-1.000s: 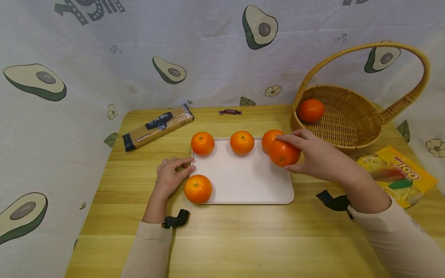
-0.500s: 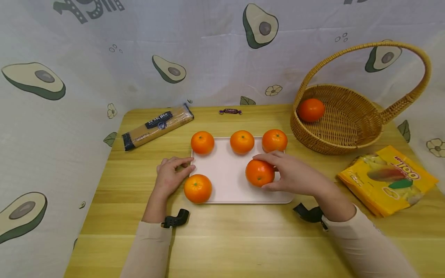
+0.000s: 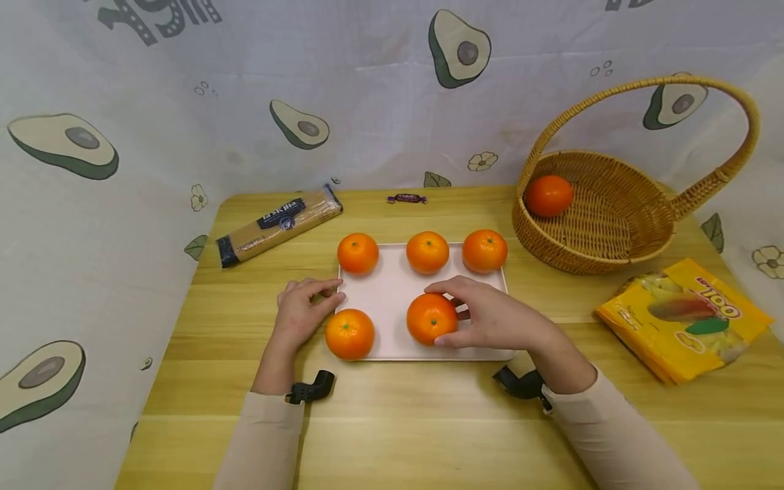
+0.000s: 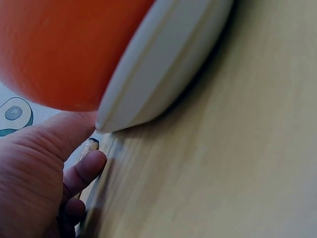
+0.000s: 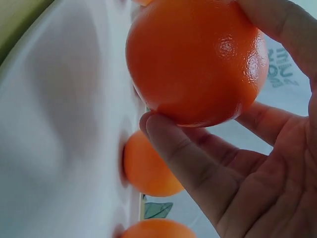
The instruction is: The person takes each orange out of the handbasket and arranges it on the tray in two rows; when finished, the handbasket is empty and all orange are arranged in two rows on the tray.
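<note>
A white rectangular tray [image 3: 392, 289] carries three oranges along its far side: a left one [image 3: 358, 254], a middle one [image 3: 427, 252] and a right one [image 3: 484, 250]. Another orange [image 3: 350, 334] occupies the near left corner. My right hand [image 3: 490, 316] grips a further orange [image 3: 431, 320] between thumb and fingers, over the near middle of the tray; the right wrist view shows this held orange [image 5: 198, 59] close above the tray's surface. At the left rim, my left hand [image 3: 303, 309] holds the tray with thumb and index fingertips; its other fingers [image 4: 86, 171] curl beside the rim.
A wicker basket [image 3: 600, 252] with a tall handle stands at the back right, with one redder round fruit [image 3: 549, 196] inside. In front of it lies a yellow snack bag [image 3: 686, 320]. A spaghetti pack [image 3: 278, 228] and a small wrapped candy [image 3: 407, 199] lie along the back.
My right hand has carried its orange left and nearer, from beside the far right orange to the near middle of the tray. The left hand has stayed at the rim.
</note>
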The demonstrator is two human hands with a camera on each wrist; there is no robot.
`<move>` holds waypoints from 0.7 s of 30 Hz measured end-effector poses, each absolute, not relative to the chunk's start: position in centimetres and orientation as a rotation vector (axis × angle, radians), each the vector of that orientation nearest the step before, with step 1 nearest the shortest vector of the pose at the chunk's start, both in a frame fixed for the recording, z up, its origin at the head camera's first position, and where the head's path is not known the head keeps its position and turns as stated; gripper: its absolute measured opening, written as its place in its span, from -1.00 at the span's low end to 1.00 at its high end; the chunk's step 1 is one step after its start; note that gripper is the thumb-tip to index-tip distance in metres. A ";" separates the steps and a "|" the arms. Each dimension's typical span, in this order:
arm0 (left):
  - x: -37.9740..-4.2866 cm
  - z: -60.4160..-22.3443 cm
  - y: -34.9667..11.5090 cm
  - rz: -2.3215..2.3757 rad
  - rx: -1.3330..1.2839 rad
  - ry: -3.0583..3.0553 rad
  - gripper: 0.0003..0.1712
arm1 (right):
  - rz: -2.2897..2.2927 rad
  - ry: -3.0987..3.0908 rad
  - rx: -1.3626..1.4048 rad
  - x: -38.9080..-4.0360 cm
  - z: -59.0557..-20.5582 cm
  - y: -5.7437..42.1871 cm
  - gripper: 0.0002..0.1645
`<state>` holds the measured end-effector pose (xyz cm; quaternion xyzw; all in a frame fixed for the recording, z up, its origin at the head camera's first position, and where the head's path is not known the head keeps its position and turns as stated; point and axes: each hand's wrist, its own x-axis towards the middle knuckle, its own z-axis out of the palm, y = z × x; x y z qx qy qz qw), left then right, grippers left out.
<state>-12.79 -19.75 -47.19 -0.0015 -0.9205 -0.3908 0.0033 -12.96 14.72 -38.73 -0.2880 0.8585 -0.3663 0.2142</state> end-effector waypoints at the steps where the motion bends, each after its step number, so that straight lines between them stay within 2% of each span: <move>1: -12.8 -47.1 -19.7 -1.223 -0.003 -2.890 -0.62 | -1.021 2.376 -0.790 -12.9 -38.8 14.7 -0.13; 21: -12.8 -47.0 -19.6 -1.236 0.013 -2.890 -0.62 | -0.906 2.310 -0.776 -12.9 -40.0 14.7 -0.17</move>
